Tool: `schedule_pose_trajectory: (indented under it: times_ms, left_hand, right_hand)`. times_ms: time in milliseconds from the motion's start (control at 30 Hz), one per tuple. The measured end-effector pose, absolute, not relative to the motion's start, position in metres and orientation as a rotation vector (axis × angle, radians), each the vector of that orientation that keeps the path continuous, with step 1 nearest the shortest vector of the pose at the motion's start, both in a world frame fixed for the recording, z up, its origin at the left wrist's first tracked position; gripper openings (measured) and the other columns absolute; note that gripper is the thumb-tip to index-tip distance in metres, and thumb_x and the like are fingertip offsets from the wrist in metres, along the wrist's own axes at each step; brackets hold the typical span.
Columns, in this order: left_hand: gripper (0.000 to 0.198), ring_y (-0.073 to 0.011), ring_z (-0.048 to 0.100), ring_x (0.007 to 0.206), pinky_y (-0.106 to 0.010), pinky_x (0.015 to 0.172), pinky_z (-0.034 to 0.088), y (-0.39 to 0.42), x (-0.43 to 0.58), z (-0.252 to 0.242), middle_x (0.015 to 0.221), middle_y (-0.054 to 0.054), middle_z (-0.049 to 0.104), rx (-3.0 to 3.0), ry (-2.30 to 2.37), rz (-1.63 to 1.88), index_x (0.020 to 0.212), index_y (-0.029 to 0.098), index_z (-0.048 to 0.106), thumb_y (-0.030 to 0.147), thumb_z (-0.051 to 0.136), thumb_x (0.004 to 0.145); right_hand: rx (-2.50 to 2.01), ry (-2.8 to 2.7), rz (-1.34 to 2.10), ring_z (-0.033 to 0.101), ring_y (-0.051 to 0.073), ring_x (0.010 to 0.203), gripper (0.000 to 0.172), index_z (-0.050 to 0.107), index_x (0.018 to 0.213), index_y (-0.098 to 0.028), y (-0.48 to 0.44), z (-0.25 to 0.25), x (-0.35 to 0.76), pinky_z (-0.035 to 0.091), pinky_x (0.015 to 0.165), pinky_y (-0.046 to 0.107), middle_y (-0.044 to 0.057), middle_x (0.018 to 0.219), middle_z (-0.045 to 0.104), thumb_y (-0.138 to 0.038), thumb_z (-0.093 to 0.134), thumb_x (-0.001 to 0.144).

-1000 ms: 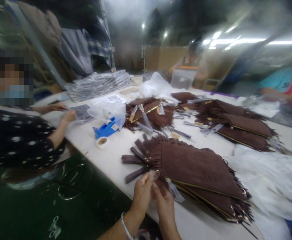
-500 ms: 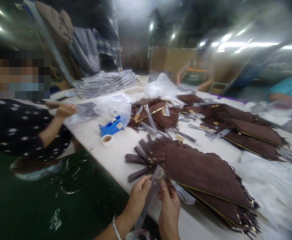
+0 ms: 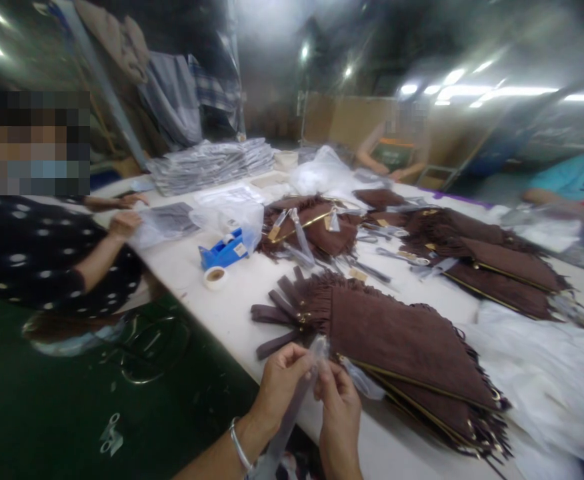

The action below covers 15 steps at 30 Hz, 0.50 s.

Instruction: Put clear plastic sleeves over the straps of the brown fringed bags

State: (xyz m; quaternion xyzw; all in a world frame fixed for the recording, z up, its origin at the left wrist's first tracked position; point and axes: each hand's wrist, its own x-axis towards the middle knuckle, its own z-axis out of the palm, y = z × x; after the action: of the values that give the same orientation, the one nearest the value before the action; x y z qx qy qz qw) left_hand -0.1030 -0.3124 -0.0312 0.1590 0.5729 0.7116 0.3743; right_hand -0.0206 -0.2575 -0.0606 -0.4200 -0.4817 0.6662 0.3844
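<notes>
At the near edge of the bench my left hand [image 3: 281,380] and right hand [image 3: 339,407] now sit closer together than half a second ago, fingers of both pinching the top of a clear plastic sleeve [image 3: 292,407] that hangs down between my wrists. Its mouth has dropped slightly from the strap ends of the brown fringed bags [image 3: 397,340] just beyond, so I judge the bagging step unfinished. Farther along the left edge, a co-worker's hand [image 3: 122,225] has shifted on a flat clear packet [image 3: 165,223].

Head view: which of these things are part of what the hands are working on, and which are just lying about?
In hand:
left hand
right hand
clear plastic sleeve pinched between both
brown fringed bags beside them

Lying about:
blue tape dispenser
tape roll
stack of packed bags
white wrapping
</notes>
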Motion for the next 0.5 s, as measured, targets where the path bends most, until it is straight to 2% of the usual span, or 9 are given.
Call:
schedule_pose_trajectory:
  times_ms: [200, 333, 400, 500]
  left_hand:
    - [0.014, -0.0132, 0.054, 0.063, -0.023, 0.06, 0.042, -0.301, -0.106, -0.036, 0.071, -0.002, 0.062, 0.389, 1.659, 1.819, 0.081, 0.014, 0.06, 0.027, 0.065, 0.079]
    - [0.007, -0.0146, 0.055, 0.064, -0.024, 0.059, 0.042, -0.298, -0.102, -0.037, 0.069, 0.0, 0.06, 0.459, 1.855, 1.761, 0.077, 0.016, 0.056, 0.022, 0.062, 0.078]
    - [0.005, -0.0152, 0.055, 0.064, -0.024, 0.059, 0.042, -0.3, -0.099, -0.037, 0.068, 0.001, 0.058, 0.524, 1.93, 1.734, 0.078, 0.018, 0.054, 0.021, 0.058, 0.08]
    - [0.004, -0.0168, 0.057, 0.069, -0.026, 0.065, 0.043, -0.304, -0.093, -0.037, 0.073, 0.0, 0.06, 0.666, 2.073, 1.68, 0.082, 0.02, 0.054, 0.021, 0.052, 0.085]
  right_hand:
    - [-1.111, -1.175, 1.69, 0.041, 0.009, 0.049, 0.042, 0.063, 0.081, -0.013, -0.254, -0.06, -0.032, 0.035, 0.048, 0.021, -0.006, 0.052, 0.047, -0.054, 0.068, 0.075]
    - [-1.184, -1.276, 1.611, 0.044, 0.011, 0.049, 0.044, 0.064, 0.086, -0.013, -0.259, -0.059, -0.027, 0.038, 0.049, 0.023, -0.005, 0.054, 0.051, -0.056, 0.066, 0.075]
    - [-1.198, -1.366, 1.568, 0.049, 0.013, 0.053, 0.044, 0.065, 0.091, -0.014, -0.263, -0.058, -0.022, 0.041, 0.052, 0.024, -0.002, 0.061, 0.058, -0.056, 0.064, 0.076]
    - [-1.183, -1.504, 1.508, 0.059, 0.019, 0.07, 0.043, 0.066, 0.096, -0.017, -0.266, -0.06, -0.014, 0.047, 0.062, 0.028, 0.005, 0.084, 0.068, -0.055, 0.06, 0.079]
